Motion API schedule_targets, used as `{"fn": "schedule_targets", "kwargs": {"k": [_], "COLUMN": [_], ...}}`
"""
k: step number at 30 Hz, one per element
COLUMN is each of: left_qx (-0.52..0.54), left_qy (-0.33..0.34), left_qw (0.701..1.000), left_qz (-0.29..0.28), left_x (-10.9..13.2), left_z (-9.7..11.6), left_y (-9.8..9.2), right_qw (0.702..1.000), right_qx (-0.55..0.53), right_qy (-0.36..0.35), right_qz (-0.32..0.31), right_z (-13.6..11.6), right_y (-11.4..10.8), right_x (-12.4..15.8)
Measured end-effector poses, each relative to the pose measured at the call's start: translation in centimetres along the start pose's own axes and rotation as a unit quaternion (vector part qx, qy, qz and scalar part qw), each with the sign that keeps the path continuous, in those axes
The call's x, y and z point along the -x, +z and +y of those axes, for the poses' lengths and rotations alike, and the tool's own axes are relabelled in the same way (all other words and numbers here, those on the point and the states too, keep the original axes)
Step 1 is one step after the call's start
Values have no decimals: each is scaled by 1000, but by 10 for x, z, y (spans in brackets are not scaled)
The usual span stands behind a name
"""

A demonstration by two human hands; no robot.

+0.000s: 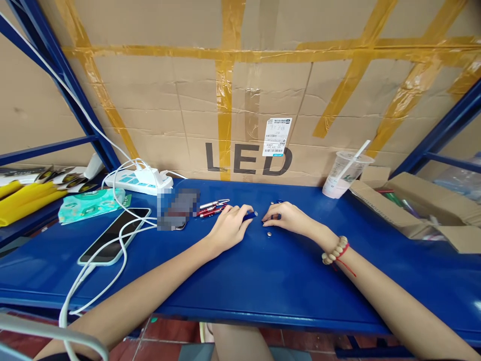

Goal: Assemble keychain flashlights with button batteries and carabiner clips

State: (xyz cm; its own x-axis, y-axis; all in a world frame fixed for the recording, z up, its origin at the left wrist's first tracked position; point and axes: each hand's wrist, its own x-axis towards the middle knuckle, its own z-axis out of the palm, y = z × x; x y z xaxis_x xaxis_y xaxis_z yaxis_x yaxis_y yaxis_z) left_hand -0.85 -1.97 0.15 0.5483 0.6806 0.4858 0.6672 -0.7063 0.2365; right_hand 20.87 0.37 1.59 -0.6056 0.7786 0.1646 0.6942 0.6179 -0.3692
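Observation:
Over the middle of the blue shelf top [240,281], my left hand [231,228] is closed around a short blue tube [250,216] with a silvery round end that points right. Just across a small gap, my right hand [291,218] has its thumb and fingertips pinched together low over the surface. Whatever they hold, if anything, is too small to make out. A small silver disc [269,234] lies in front of my right fingers, and another small disc [272,203] lies behind them. Several red and silver pen-like tubes [212,210] rest beside my left knuckles.
Left stand a white power strip [139,180], a green tissue pack [92,204], and a phone [114,238] with white cables; a dark, partly blurred device [182,208] lies closer. A plastic cup [343,175] with a straw and an open carton [409,205] are at right. Taped cardboard [158,100] closes the back.

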Motion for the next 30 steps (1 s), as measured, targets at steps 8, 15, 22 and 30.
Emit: {"fn": "schedule_targets", "kwargs": {"k": [8, 15, 22, 30], "left_qx": [45, 61, 48, 58], "left_qy": [-40, -73, -32, -31], "left_qw": [998, 995, 998, 998], "left_qz": [19, 3, -22, -4], "left_x": [1, 0, 0, 0], "left_z": [4, 3, 3, 4], "left_y": [0, 2, 2, 1], "right_qw": [996, 996, 958, 965], "right_qx": [37, 18, -78, -68], "right_qy": [85, 44, 17, -41], "right_qz": [11, 74, 275, 251], "right_z": [-6, -23, -43, -47], "right_y": [1, 4, 8, 16], "right_x": [1, 2, 3, 4]}}
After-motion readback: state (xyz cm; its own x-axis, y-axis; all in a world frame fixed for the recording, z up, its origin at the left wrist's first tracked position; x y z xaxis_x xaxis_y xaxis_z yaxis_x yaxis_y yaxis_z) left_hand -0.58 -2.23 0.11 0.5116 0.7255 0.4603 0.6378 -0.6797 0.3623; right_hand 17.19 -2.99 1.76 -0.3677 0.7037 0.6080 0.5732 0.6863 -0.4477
